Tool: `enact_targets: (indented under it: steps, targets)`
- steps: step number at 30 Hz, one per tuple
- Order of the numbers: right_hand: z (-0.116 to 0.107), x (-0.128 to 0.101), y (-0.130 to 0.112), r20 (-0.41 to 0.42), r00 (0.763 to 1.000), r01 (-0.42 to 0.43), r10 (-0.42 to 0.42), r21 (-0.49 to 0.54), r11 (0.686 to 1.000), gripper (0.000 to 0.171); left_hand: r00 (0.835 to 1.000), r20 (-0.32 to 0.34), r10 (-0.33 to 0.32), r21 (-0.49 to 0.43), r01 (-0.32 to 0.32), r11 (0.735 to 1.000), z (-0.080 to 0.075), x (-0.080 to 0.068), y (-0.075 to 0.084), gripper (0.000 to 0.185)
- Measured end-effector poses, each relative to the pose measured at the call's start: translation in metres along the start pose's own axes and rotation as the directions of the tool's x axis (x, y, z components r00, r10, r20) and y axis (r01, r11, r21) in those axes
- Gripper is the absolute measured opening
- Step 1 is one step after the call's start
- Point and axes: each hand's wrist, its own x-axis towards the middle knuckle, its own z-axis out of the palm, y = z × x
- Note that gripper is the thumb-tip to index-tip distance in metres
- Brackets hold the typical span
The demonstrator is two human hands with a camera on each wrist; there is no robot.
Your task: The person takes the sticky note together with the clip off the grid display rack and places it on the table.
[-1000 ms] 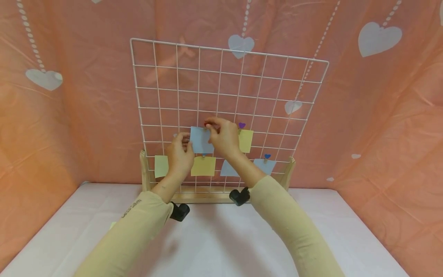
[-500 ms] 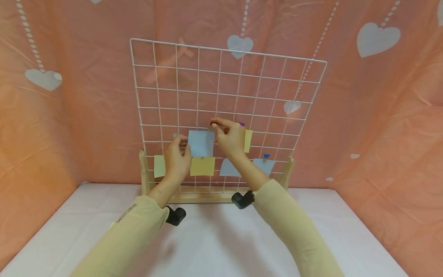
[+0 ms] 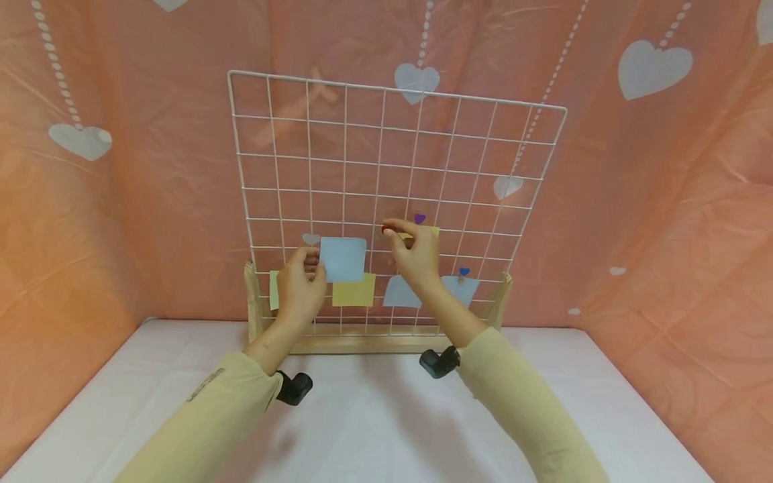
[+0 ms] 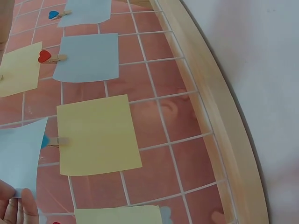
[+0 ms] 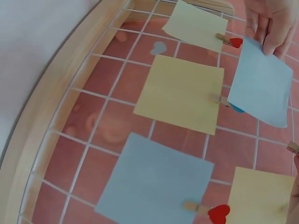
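Observation:
My left hand (image 3: 300, 282) pinches the left edge of a light blue paper note (image 3: 342, 258), in front of the white wire grid panel (image 3: 344, 190). In the right wrist view that note (image 5: 261, 84) overlaps the heart clip of a yellow note (image 5: 182, 93). To the right of the blue note, my right hand (image 3: 417, 258) pinches a small wooden clothespin (image 5: 293, 148) with a red heart (image 3: 384, 229). The clothespin is apart from the note. Behind the right hand, a purple heart clothespin (image 3: 419, 219) holds another yellow note (image 3: 431, 232), partly hidden.
Along the grid's lower rows hang a pale green note (image 3: 274, 290) and two blue notes (image 3: 400, 293), fastened with heart clothespins such as the blue one (image 3: 464, 272). A wooden stand (image 3: 362, 345) supports the grid on the white table (image 3: 374, 416). An orange curtain hangs behind.
The clothespin has come away from the blue note's top edge and moved right with my right hand. My left hand has brought the note down and slightly left.

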Motion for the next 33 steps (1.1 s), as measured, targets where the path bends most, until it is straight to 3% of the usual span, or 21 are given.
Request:
enact_targets:
  steps: [22,29,33]
  targets:
    - [-0.022,-0.027,0.021,0.056,0.992,-0.110,0.110,-0.015,0.994,0.020,0.999,0.023,-0.043,0.047,0.042,0.998,-0.010,-0.019,-0.020,0.024]
    - [-0.033,-0.038,-0.018,0.068,0.987,-0.142,0.146,-0.061,0.988,0.021,0.997,0.050,-0.052,0.043,0.050,0.998,-0.011,-0.020,-0.021,0.026]
    - [-0.036,-0.043,-0.018,0.081,0.986,-0.140,0.146,-0.083,0.987,0.021,0.996,0.063,-0.061,0.038,0.058,0.998,-0.011,-0.022,-0.023,0.026]
